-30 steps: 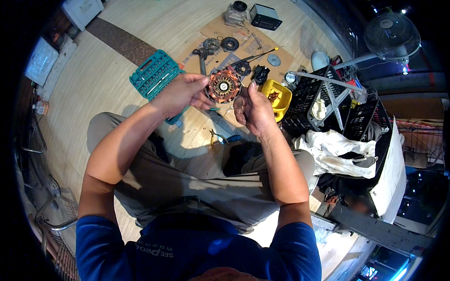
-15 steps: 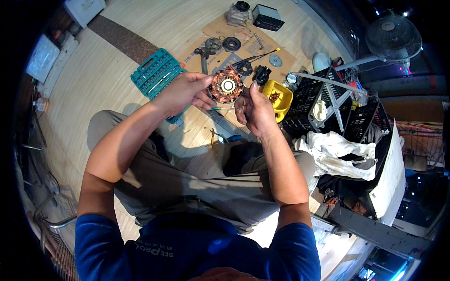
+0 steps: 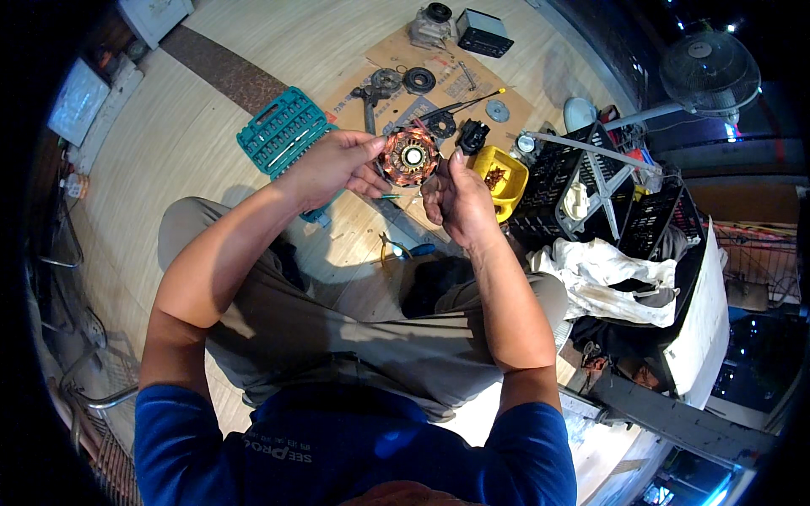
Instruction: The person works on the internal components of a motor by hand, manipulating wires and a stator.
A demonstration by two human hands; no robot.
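Observation:
Held up between both hands is a round copper-wound motor stator (image 3: 394, 167), with coils around its ring and a bright round hub in the centre. My left hand (image 3: 337, 164) pinches its left edge between thumb and fingers. On the opposite side, my right hand (image 3: 462, 201) is closed on the lower right edge, thumb up along the rim. Some fingertips are hidden behind the stator. Below the hands, pliers (image 3: 393, 250) with yellow handles lie on the floor by my feet. A teal socket set case (image 3: 283, 126) lies open to the left of the stator.
Beyond the hands, a cardboard sheet (image 3: 515, 99) carries loose motor parts, among them a black ring (image 3: 418, 80). To the right are a yellow tray (image 3: 516, 196) with copper-coloured bits, black crates (image 3: 540, 202), a white cloth (image 3: 603, 274) and a fan (image 3: 709, 72).
The stator and both hands stay in nearly the same place, with the same grip. Only a very slight shift of the whole view shows.

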